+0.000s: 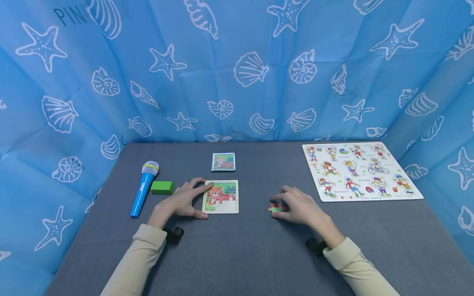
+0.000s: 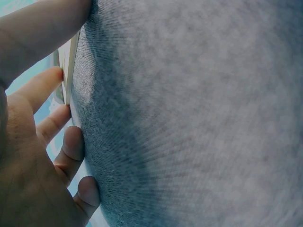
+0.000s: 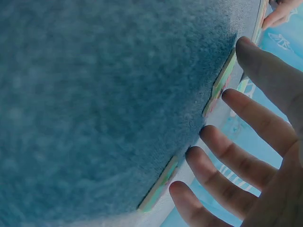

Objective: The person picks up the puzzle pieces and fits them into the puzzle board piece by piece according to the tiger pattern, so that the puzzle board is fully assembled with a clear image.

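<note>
A small square picture puzzle board [image 1: 236,209] shows a red tiger on green, with a bare pale area at its lower right. My left hand [image 1: 185,198] rests against its left side, the index finger over the top corner and the thumb at the lower corner. My right hand [image 1: 300,205] is low over the cloth, thumb and index finger at opposite sides of a red and green puzzle piece [image 1: 276,208]. In the right wrist view, another flat green-topped piece [image 3: 158,187] lies by the little finger. The right palm hides it from the head view.
A tiger picture card [image 1: 224,162] lies behind the board. To the left are a blue toy microphone [image 1: 142,193] and a green block [image 1: 162,187]. A large white sports-figure board [image 1: 333,174] lies at the right. A blue shell-patterned curtain [image 1: 222,74] hangs behind the table.
</note>
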